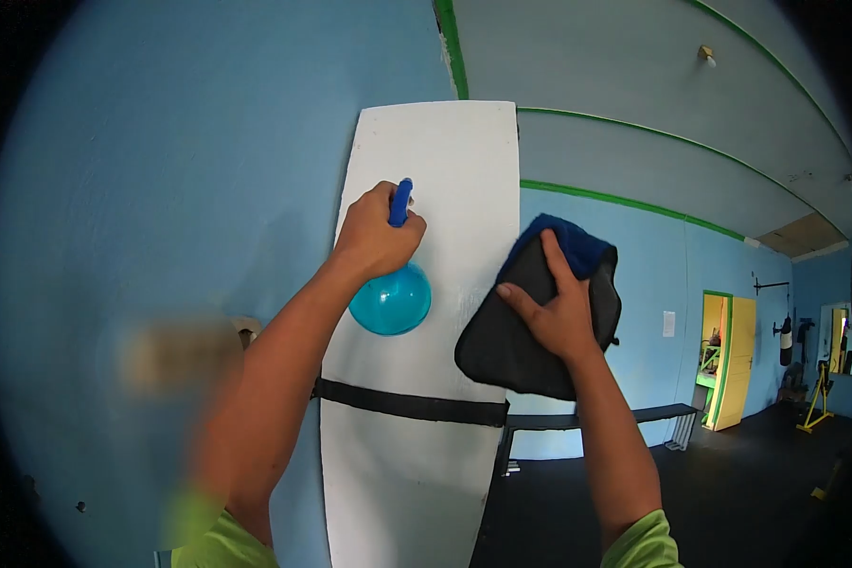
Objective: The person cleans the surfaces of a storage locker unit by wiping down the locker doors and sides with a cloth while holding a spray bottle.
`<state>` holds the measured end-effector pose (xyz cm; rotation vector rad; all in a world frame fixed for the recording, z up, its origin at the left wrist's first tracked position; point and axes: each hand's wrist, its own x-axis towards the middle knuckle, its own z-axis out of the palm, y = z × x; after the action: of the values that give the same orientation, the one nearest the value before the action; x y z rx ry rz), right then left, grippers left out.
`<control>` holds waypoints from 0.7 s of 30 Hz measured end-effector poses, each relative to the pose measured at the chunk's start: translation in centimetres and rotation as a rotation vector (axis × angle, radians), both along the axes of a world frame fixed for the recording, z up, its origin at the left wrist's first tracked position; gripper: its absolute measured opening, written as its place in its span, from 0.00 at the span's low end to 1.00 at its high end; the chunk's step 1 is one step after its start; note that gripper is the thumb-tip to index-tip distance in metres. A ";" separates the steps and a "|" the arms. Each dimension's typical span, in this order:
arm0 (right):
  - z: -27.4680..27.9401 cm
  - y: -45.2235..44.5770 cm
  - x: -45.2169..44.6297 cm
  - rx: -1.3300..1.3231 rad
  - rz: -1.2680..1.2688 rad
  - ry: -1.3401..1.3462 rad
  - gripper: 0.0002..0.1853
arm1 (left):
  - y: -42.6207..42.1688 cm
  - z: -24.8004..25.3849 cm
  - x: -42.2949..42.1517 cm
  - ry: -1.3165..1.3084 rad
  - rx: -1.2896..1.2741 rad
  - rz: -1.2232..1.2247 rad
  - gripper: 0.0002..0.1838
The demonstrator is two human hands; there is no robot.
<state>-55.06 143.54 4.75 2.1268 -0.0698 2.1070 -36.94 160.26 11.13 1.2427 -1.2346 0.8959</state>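
My left hand [381, 232] is wrapped around the neck of a spray bottle with a blue head and a round, see-through teal body [391, 299]. It holds the bottle in front of a tall white board [440, 151]. My right hand [563, 317] grips a folded cloth [511, 336], dark grey with a fluffy blue side turned over at the top. Thumb and index finger lie spread across the grey face; the other fingers are partly hidden. The cloth overlaps the board's right edge.
A black strap [412, 402] crosses the board, which stands upright by the blue wall [180, 170]. Behind it on the right is a low bench [634, 415]. Farther off are a yellow door [734, 364], a punching bag [786, 341] and yellow gym equipment [817, 398]. A blurred tan shape [185, 355] shows at left.
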 end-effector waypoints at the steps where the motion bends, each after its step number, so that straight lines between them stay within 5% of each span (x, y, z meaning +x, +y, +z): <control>1: 0.7 0.5 0.3 0.040 -0.072 0.070 0.48 | 0.3 -0.1 0.1 0.024 0.024 -0.019 0.18; 6: 4.6 1.5 3.8 -0.023 -0.229 0.075 0.46 | -0.6 -1.4 2.3 -0.004 -0.019 0.009 0.16; 12: 9.7 0.6 8.6 -0.110 -0.299 0.072 0.45 | -0.7 -5.0 4.5 0.108 0.049 -0.340 0.15; 17: 15.0 -3.9 11.7 0.104 -0.528 0.051 0.44 | 0.5 -11.0 5.6 0.329 -0.032 -0.680 0.09; 21: 20.5 -2.3 13.7 0.224 -0.637 -0.148 0.45 | 0.6 -16.6 7.9 0.359 0.026 -0.752 0.18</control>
<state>-41.36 141.25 25.25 1.7148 -0.9050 1.9090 -29.00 160.91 -5.50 0.7995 -1.2729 0.1010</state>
